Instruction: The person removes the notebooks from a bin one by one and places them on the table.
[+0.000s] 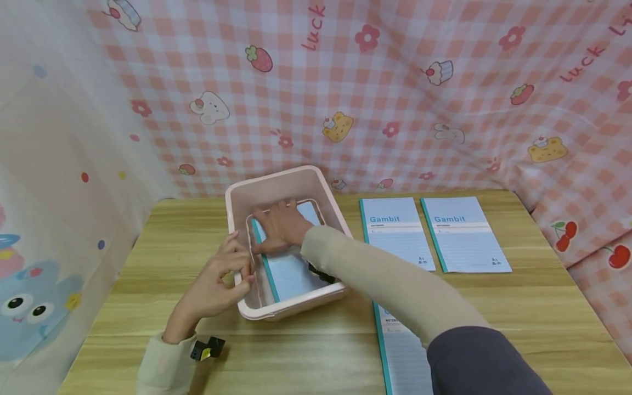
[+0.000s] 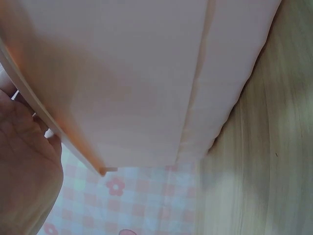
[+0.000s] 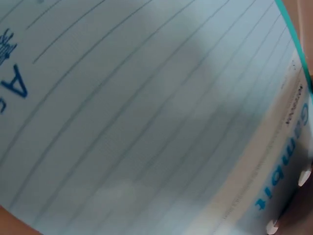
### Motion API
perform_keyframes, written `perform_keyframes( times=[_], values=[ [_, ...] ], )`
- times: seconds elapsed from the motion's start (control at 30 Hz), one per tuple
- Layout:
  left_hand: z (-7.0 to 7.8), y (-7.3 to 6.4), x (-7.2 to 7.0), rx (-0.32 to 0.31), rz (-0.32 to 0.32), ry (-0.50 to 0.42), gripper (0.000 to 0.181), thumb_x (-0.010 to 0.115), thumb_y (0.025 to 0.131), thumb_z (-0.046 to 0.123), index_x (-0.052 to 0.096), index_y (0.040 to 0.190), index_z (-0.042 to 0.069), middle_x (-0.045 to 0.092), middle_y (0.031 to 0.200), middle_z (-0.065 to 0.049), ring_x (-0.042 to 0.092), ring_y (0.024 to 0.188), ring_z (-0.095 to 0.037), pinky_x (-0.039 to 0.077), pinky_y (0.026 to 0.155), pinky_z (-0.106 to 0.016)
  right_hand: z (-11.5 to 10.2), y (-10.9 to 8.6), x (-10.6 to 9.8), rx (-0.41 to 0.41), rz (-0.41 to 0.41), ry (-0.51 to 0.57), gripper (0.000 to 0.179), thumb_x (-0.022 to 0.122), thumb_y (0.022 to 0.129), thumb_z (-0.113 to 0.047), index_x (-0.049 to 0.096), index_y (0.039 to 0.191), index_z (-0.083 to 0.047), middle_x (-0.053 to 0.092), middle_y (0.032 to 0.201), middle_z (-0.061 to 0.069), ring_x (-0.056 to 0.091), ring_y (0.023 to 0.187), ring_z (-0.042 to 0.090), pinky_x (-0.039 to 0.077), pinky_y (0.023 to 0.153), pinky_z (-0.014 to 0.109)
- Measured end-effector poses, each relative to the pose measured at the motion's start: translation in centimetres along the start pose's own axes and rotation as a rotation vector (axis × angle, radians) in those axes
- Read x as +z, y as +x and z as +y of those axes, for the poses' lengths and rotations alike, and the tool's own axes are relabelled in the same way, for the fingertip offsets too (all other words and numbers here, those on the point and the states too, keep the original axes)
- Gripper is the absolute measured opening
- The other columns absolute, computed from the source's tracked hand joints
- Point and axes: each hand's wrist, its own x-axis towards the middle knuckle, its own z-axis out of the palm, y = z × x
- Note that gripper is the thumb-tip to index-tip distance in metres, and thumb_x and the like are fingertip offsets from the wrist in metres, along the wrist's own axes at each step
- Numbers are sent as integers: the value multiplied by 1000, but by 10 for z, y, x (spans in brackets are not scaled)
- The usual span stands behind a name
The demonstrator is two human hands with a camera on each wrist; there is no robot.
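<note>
A pale pink plastic bin [image 1: 269, 182] stands on the table, with a blue-white Gambit notebook [image 1: 291, 277] lying inside, its green spine toward the left wall. My right hand [image 1: 283, 225] reaches into the bin and rests spread over the upper part of this notebook. In the right wrist view the lined notebook cover [image 3: 146, 107] fills most of the picture, with fingertips [image 3: 304, 177] by its top edge. My left hand [image 1: 219, 277] holds the bin's left rim with bent fingers. The left wrist view shows the left hand [image 2: 27, 161] against the bin's outer wall [image 2: 127, 73].
Two matching notebooks [image 1: 395, 236] [image 1: 466, 236] lie side by side right of the bin. Another notebook [image 1: 407, 362] lies nearer, partly under the right sleeve. The wooden table [image 1: 316, 351] meets a checked cloth [image 1: 296, 109] behind. A black wrist camera [image 1: 207, 349] sits on the left sleeve.
</note>
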Motion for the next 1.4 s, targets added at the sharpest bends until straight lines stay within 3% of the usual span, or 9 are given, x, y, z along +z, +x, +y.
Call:
perform_keyframes(
  times=[0.17,0.4,0.63,0.8,0.87,0.97,1.3,1.4],
  values=[
    [1,0,0,-3,3,3,35,64,75,-9,50,67,21,55,73,10,51,93,-9,11,132,-43,2,0,-9,-8,39,7,92,55,80,-83,34,150,-28,59,133,12,51,130,34,39,103,52],
    [0,1,1,17,11,-1,33,63,73,-8,48,66,21,52,71,10,49,90,-9,13,131,-53,7,-3,-26,-35,121,59,87,46,88,-79,30,158,-30,49,148,11,42,140,34,35,111,54],
    [-1,3,1,23,9,-10,33,63,71,-8,49,66,21,54,72,11,50,91,-9,13,132,-46,14,-13,-50,-58,205,136,85,51,88,-73,29,158,-30,46,152,7,41,142,30,30,117,57],
    [-1,2,1,23,8,-16,33,62,71,-8,48,66,21,53,71,11,50,91,-9,13,132,-47,18,-22,-68,-50,336,132,74,57,85,-69,41,144,-29,54,130,2,49,122,23,36,104,50],
    [-1,1,1,33,15,-15,33,62,71,-9,48,66,21,53,70,11,50,90,-9,13,132,-46,19,-25,-75,-58,394,130,65,58,83,-67,44,135,-28,54,116,-1,49,108,20,36,94,46],
    [-1,-1,2,41,21,-15,34,62,71,-8,48,66,22,52,69,12,49,88,-8,12,132,-44,19,-30,-84,-72,438,122,61,57,81,-64,43,127,-27,50,108,-2,46,102,19,35,91,45],
    [0,1,2,16,13,-23,34,61,70,-8,46,65,21,51,68,11,48,88,-8,12,131,-46,23,-48,-113,-65,525,125,68,58,82,-60,43,138,-24,53,110,0,47,99,19,36,93,46],
    [1,1,1,20,17,-22,34,61,70,-9,46,64,21,51,68,11,47,87,-8,12,132,-44,25,-56,-124,-76,558,145,70,59,82,-60,44,139,-23,54,118,2,49,105,22,38,94,46]
  ],
)
